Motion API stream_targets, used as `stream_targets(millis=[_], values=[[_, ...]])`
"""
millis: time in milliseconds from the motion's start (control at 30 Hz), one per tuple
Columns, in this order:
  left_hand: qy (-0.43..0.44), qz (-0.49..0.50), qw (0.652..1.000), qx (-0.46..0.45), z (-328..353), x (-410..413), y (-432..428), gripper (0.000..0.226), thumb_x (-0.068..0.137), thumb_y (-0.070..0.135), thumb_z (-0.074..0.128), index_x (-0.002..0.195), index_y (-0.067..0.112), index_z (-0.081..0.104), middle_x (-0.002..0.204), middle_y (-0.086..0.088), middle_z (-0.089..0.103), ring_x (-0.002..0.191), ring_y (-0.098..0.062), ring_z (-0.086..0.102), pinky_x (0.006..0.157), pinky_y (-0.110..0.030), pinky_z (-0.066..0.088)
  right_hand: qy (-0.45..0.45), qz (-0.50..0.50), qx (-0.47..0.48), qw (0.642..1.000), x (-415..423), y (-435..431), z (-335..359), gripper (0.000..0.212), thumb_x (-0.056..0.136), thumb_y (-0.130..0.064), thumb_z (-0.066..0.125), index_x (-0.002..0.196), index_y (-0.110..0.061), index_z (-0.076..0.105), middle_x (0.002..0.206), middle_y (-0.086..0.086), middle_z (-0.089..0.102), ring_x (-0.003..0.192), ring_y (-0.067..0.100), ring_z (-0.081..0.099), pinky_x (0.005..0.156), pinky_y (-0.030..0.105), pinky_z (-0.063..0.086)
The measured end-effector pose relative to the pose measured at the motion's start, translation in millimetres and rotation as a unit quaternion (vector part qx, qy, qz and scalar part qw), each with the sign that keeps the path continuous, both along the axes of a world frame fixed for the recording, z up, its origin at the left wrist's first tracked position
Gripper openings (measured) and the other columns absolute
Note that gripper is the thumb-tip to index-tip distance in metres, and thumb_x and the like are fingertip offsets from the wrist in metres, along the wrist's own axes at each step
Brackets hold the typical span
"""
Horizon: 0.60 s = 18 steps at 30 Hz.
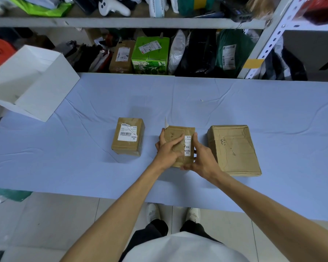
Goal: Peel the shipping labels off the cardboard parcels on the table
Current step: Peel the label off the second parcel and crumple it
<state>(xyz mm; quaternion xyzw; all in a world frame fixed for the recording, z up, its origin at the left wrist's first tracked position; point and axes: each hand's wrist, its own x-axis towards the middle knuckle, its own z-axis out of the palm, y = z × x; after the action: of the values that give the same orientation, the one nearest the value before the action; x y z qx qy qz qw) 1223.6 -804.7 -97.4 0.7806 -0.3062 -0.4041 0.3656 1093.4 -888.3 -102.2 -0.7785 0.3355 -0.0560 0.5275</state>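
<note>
Three brown cardboard parcels stand in a row on the blue-covered table (178,95). The left parcel (128,146) carries a whole white shipping label (127,134). The middle parcel (178,135) bears only a narrow remaining strip of label (187,145) on its right side, and a white flap of paper (166,123) sticks up at its top left corner. My left hand (167,149) lies over the middle parcel's left side with its fingers on the top face. My right hand (201,157) grips its right side, thumb by the strip. The right parcel (234,150) shows no label.
A white open box (32,82) lies tilted at the table's left back corner. Behind the table, metal shelves (121,22) hold several parcels and bags, including a green carton (150,54). My shoes show on the tiled floor below the table's near edge.
</note>
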Motion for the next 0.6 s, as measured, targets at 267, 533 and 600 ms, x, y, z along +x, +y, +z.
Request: stream_targets(millis=[267, 533, 600], values=[[0.005, 0.003, 1.0, -0.006, 1.2, 0.2, 1.7, 0.057, 0.083, 0.012, 0.066, 0.132, 0.039, 0.054, 0.159, 0.004, -0.01, 0.141, -0.029, 0.008, 0.115, -0.03, 0.011, 0.003, 0.001, -0.003, 1.0, 1.3, -1.1, -0.5, 0.095, 0.065, -0.003, 0.083, 0.142, -0.026, 0.032, 0.125, 0.003, 0.06, 0.103, 0.005, 0.061, 0.087, 0.022, 0.052], [0.018, 0.003, 1.0, -0.005, 2.4, 0.9, 1.4, 0.057, 0.082, 0.009, 0.066, 0.13, 0.038, 0.057, 0.159, 0.005, -0.007, 0.139, -0.028, 0.009, 0.112, -0.028, 0.012, -0.013, -0.007, 0.039, 0.999, -0.4, 0.5, 0.1, 0.069, 0.082, -0.003, 0.07, 0.139, -0.025, 0.039, 0.12, 0.0, 0.062, 0.095, 0.004, 0.066, 0.079, 0.022, 0.057], [0.029, 0.012, 0.999, -0.007, 3.0, 2.0, -0.1, 0.057, 0.081, 0.007, 0.066, 0.128, 0.038, 0.058, 0.158, 0.005, -0.003, 0.139, -0.027, 0.009, 0.114, -0.029, 0.013, -0.008, -0.016, 0.021, 1.0, 1.5, 1.1, -1.8, 0.079, 0.083, -0.002, 0.071, 0.147, -0.025, 0.03, 0.115, 0.002, 0.064, 0.089, 0.009, 0.067, 0.069, 0.02, 0.057]])
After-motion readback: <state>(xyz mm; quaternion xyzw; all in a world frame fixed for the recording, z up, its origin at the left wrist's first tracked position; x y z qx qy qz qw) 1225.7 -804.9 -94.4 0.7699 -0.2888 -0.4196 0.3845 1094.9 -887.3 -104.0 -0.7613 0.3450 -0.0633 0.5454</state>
